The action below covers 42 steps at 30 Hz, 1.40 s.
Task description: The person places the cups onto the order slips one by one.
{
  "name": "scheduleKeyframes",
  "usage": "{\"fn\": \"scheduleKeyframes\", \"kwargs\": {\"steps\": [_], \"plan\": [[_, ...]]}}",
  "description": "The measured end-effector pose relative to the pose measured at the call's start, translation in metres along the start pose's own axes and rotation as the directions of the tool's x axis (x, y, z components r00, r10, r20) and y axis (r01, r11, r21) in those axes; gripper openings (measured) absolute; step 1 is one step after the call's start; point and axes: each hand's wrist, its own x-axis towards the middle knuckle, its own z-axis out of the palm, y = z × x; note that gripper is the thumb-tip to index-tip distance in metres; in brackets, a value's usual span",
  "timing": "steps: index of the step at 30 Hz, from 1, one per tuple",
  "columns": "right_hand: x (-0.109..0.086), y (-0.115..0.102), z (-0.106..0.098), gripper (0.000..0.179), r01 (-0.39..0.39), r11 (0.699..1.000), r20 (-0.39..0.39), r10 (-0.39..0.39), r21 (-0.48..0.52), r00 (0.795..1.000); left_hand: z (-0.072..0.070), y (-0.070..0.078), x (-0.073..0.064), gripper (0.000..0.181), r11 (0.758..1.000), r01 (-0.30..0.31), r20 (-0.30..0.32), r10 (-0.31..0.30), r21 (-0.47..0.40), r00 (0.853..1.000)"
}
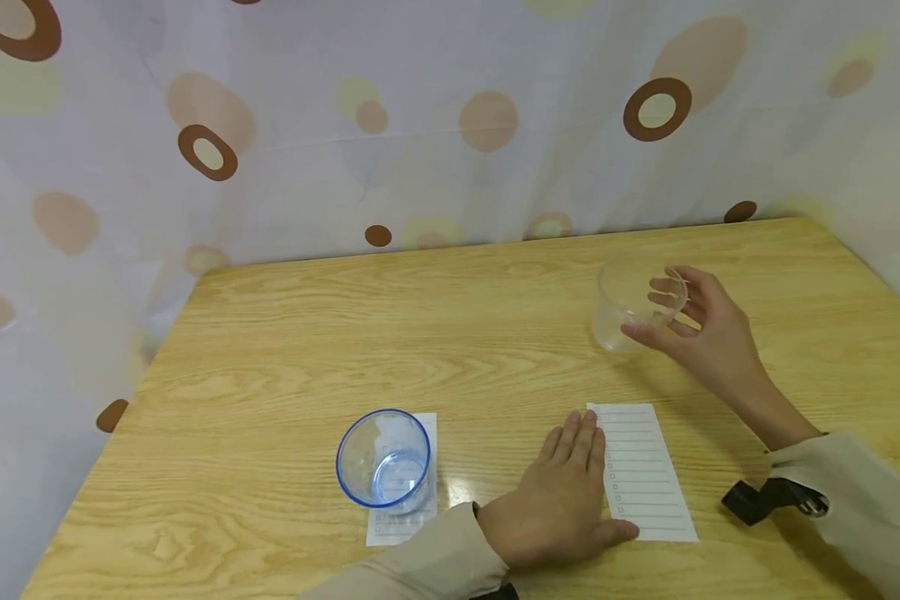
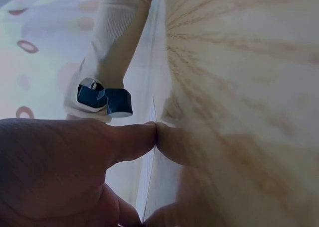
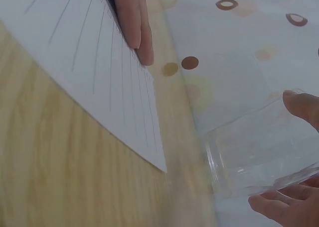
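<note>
My right hand [image 1: 712, 337] grips a clear, colourless cup [image 1: 617, 321] near its rim, thumb on the near side and fingers on the far side. The cup is over the table beyond a sheet of lined paper [image 1: 652, 475]. In the right wrist view, its base [image 3: 215, 160] points toward the paper's far end. My left hand [image 1: 558, 500] lies flat along the left edge of that sheet, fingers straight and thumb spread across its lower part. In the left wrist view, the thumb [image 2: 134, 140] presses down at the paper.
To the left, a clear cup with a blue rim [image 1: 383, 458] stands upright on a second lined sheet [image 1: 399, 534]. The wooden table [image 1: 270, 367] ends at the back against a curtain [image 1: 435, 108] patterned with dots and rings.
</note>
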Motion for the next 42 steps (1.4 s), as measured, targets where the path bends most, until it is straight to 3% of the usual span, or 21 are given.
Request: {"fn": "scheduleKeyframes", "kwargs": {"steps": [19, 34, 42], "plan": [[-0.037, 0.008, -0.015, 0.08, 0.026, 1.0, 0.003, -0.026, -0.01, 1.0, 0.0, 0.0, 0.0, 0.093, 1.0, 0.013, -0.001, -0.013, 0.016, 1.0], [-0.065, 0.011, -0.019, 0.081, 0.082, 0.996, -0.002, -0.082, 0.037, 0.997, 0.001, -0.001, -0.001, 0.092, 1.0, -0.001, -0.011, 0.001, 0.007, 1.0], [-0.075, 0.01, -0.018, 0.084, 0.107, 0.993, -0.004, -0.106, 0.043, 0.994, 0.001, 0.0, 0.0, 0.093, 1.0, 0.021, -0.014, -0.02, 0.011, 1.0]]}}
